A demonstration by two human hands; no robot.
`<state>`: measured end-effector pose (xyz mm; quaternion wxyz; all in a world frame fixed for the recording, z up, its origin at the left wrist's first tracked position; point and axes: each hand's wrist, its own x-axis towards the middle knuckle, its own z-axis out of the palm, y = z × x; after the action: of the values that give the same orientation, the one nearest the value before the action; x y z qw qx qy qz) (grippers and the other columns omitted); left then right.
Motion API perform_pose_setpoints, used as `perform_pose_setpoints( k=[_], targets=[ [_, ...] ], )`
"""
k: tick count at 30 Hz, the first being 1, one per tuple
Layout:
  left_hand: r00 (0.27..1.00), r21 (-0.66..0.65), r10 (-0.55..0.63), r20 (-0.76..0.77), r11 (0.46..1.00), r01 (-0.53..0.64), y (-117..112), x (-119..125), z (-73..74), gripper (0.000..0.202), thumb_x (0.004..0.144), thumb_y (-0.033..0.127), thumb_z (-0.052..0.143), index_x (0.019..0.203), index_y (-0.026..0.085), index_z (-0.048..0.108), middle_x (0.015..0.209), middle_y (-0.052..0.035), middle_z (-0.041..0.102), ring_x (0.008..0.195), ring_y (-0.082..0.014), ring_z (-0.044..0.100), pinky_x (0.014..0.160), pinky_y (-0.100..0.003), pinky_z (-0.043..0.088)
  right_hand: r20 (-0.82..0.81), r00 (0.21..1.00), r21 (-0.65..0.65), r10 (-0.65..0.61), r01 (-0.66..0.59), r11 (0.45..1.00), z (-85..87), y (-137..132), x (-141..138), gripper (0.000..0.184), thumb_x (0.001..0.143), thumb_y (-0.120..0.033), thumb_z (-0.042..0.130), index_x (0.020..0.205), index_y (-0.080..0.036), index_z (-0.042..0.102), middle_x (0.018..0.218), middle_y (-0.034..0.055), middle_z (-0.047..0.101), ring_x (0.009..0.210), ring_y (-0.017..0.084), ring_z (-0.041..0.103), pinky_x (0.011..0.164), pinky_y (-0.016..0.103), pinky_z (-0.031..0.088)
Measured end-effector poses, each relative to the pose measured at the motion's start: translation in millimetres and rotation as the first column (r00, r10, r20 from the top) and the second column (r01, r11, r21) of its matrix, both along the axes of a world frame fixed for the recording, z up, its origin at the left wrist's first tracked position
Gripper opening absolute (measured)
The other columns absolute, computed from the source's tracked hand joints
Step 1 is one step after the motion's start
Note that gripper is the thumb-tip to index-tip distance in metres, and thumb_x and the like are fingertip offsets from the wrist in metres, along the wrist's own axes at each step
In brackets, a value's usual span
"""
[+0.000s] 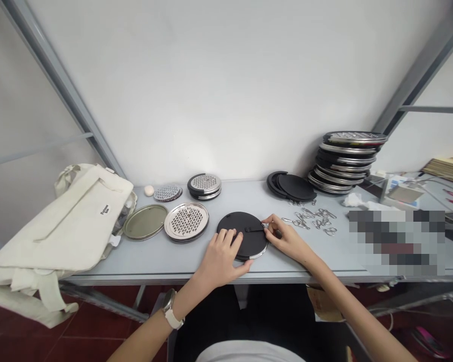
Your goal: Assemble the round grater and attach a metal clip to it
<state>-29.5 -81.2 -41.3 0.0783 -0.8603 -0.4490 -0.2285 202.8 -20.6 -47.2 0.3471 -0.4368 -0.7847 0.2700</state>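
Observation:
A round black disc [237,221] with a thin strip of metal at its lower right edge lies on the table in front of me. My left hand [222,254] holds it down, fingertips on its top and thumb at the near rim. At the disc's right edge, by a narrow slot, my right hand [281,237] pinches a small metal clip, mostly hidden by the fingers. Several loose metal clips [320,216] lie to the right of that hand. Left of the disc is a round grater plate [186,221], partly overlapping a plain round metal plate [145,221].
Along the back stand a small stack of round graters [205,185], grater discs [168,192] and black round covers [296,187]. A tall stack of graters [347,163] rises at right. A cream bag [71,216] covers the left end; white boxes [402,192] stand far right.

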Motion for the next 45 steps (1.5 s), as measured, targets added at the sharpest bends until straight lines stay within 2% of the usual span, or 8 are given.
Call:
perform_pose_setpoints(
  k=[15, 30, 40, 45],
  targets=[
    [1.000, -0.002, 0.000, 0.008, 1.000, 0.000, -0.3, 0.5, 0.8, 0.055, 0.084, 0.046, 0.055, 0.129, 0.014, 0.051, 0.118, -0.0140, 0.056, 0.107, -0.0306, 0.050, 0.090, -0.045, 0.045, 0.013, 1.000, 0.002, -0.027, 0.027, 1.000, 2.0, -1.3, -0.1, 0.010, 0.090, -0.032, 0.046, 0.094, -0.024, 0.044, 0.061, -0.0058, 0.048, 0.059, 0.016, 0.049, 0.061, 0.029, 0.042],
    [1.000, -0.003, -0.001, -0.003, 1.000, 0.001, -0.7, 0.1, 0.6, 0.055, 0.085, 0.047, 0.054, 0.128, 0.014, 0.051, 0.118, -0.0142, 0.056, 0.107, -0.0310, 0.050, 0.090, -0.046, 0.045, 0.010, 0.999, -0.001, -0.033, 0.033, 0.999, 1.0, -0.3, 1.0, 0.012, 0.090, -0.032, 0.046, 0.098, -0.023, 0.045, 0.062, -0.0050, 0.049, 0.060, 0.016, 0.049, 0.062, 0.029, 0.041],
    [1.000, 0.002, -0.008, 0.003, 1.000, 0.008, -0.1, 0.2, 0.9, 0.054, 0.085, 0.047, 0.054, 0.128, 0.014, 0.051, 0.118, -0.0140, 0.056, 0.107, -0.0305, 0.050, 0.090, -0.045, 0.045, 0.016, 0.999, 0.016, -0.048, 0.047, 0.999, 1.2, 0.3, 1.6, 0.011, 0.088, -0.034, 0.048, 0.093, -0.024, 0.046, 0.061, -0.0049, 0.049, 0.062, 0.017, 0.054, 0.062, 0.029, 0.043],
    [1.000, 0.009, -0.004, 0.007, 1.000, 0.004, -0.3, 0.3, 0.4, 0.055, 0.085, 0.047, 0.055, 0.128, 0.014, 0.051, 0.118, -0.0138, 0.056, 0.107, -0.0305, 0.050, 0.091, -0.045, 0.044, 0.009, 0.999, 0.008, -0.039, 0.039, 0.999, 2.1, -0.3, 1.0, 0.011, 0.089, -0.032, 0.048, 0.096, -0.023, 0.045, 0.063, -0.0049, 0.048, 0.060, 0.016, 0.049, 0.061, 0.029, 0.042]
  ],
)
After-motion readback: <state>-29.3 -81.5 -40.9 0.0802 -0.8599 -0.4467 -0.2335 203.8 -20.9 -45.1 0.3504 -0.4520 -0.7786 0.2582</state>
